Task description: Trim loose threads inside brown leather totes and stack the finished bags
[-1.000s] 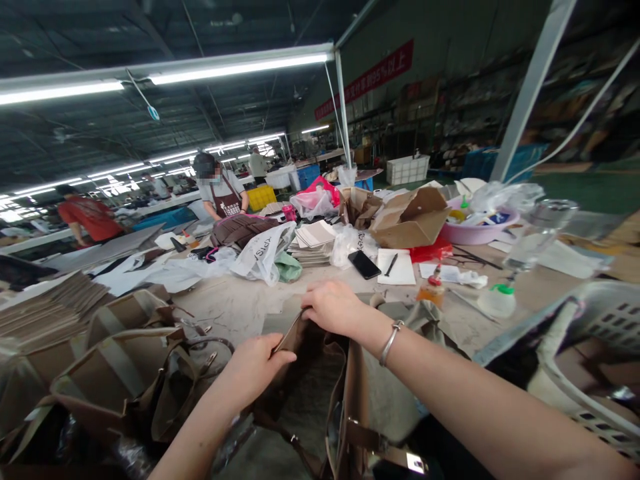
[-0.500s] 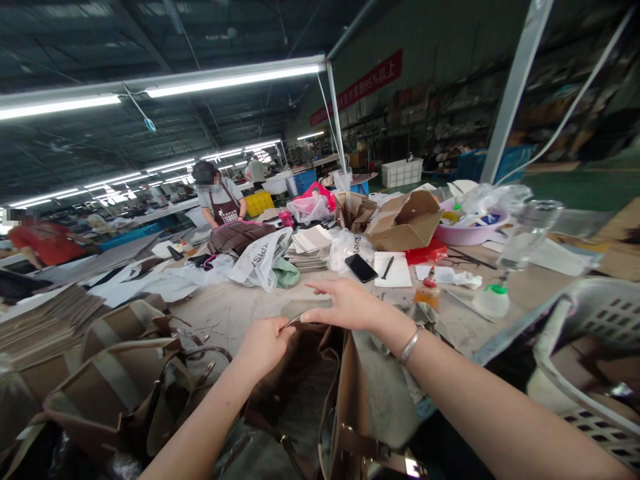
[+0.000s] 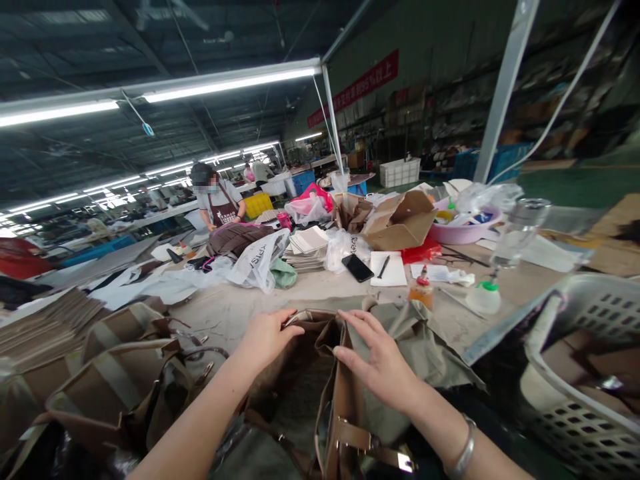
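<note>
A brown leather handbag (image 3: 305,393) stands open in front of me, a metal clasp strap on its near side. My left hand (image 3: 267,337) pinches the far left rim of the bag's mouth. My right hand (image 3: 380,360), fingers spread, rests on the bag's right edge and on the olive-grey cloth (image 3: 420,343) draped beside it. A silver bangle sits on my right wrist.
More brown bags (image 3: 115,380) lie at my left, a white plastic basket (image 3: 585,373) at my right. The worktable (image 3: 225,310) holds a phone (image 3: 357,267), notepad with pen (image 3: 389,269), glue bottles (image 3: 483,297), plastic bags, cardboard, a pink basin (image 3: 463,230). An aproned co-worker (image 3: 217,200) stands beyond.
My right hand left the bag's far rim, drew back toward me and opened flat on the bag's right edge. The left hand keeps its pinch on the rim.
</note>
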### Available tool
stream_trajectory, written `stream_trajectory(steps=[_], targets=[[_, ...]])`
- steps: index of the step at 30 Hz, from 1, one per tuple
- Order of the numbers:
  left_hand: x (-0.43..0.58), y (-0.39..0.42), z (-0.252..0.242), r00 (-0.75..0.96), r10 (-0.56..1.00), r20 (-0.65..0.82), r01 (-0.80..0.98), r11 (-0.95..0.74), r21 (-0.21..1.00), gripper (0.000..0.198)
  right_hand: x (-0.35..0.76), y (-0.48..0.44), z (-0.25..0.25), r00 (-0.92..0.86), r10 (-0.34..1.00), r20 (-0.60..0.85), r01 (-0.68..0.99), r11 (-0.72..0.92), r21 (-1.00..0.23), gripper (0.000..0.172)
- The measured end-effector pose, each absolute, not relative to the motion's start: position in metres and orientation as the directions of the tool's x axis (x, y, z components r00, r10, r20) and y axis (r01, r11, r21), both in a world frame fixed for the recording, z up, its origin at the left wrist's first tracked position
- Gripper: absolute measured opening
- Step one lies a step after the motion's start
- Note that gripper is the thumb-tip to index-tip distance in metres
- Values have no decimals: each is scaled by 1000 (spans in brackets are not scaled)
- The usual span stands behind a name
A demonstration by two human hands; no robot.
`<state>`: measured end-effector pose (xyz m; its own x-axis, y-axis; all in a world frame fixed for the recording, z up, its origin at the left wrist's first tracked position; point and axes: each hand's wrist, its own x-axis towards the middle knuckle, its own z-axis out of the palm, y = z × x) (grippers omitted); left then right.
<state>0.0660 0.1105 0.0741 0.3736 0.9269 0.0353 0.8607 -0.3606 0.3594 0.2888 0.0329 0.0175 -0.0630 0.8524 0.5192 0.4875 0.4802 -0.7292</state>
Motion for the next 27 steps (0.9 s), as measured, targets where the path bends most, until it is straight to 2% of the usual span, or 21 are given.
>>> stream_trajectory(steps=[5, 9, 13, 16, 19, 23, 27], targets=[[72, 113, 71, 352, 934, 56, 895, -354, 271, 27, 294, 23, 10, -78, 848, 525, 493, 490, -719, 48], [72, 115, 68, 334, 941, 53, 906, -336, 257, 26, 298, 25, 22, -64, 800, 597, 546, 529, -650, 35], [72, 114, 68, 365, 929, 54, 878, -363, 311, 26, 288, 42, 55, -181, 768, 614, 688, 546, -479, 22], [72, 112, 69, 368, 927, 74, 869, -371, 327, 28, 273, 61, 75, -318, 786, 531, 797, 525, -299, 18], [72, 111, 69, 360, 929, 80, 884, -368, 289, 26, 258, 79, 83, -387, 815, 431, 858, 490, -153, 17], [71, 111, 67, 379, 918, 115, 873, -396, 285, 28, 251, 91, 83, -412, 820, 398, 883, 468, -49, 15], [70, 114, 65, 369, 924, 102, 876, -382, 295, 26, 251, 89, 84, -448, 793, 412, 862, 506, -37, 21]])
